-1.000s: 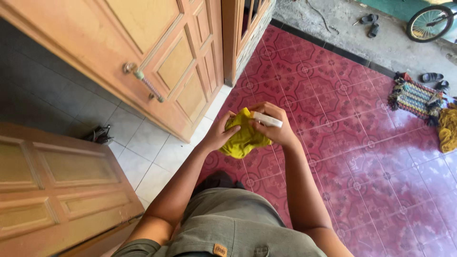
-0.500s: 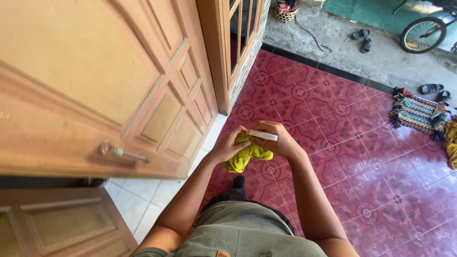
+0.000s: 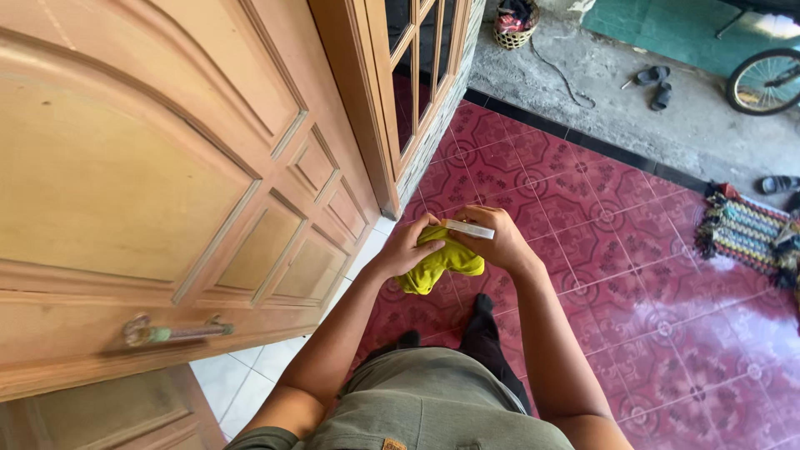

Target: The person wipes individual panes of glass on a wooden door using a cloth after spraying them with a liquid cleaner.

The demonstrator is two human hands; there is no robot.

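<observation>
Left hand [image 3: 410, 247] gripping yellow cloth [image 3: 440, 261], frame centre | right hand [image 3: 492, 237] fingers pinching white bottle [image 3: 468, 229] | wooden door [image 3: 167, 183] unwiped, judging.

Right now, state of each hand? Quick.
Left hand: closed on the yellow cloth.
Right hand: closed, holding a slim white object against the same cloth.

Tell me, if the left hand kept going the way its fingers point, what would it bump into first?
The left hand points toward the right hand and already grips the yellow cloth between them. So it would probably press through the cloth into the right hand, which holds a small white bottle.
</observation>
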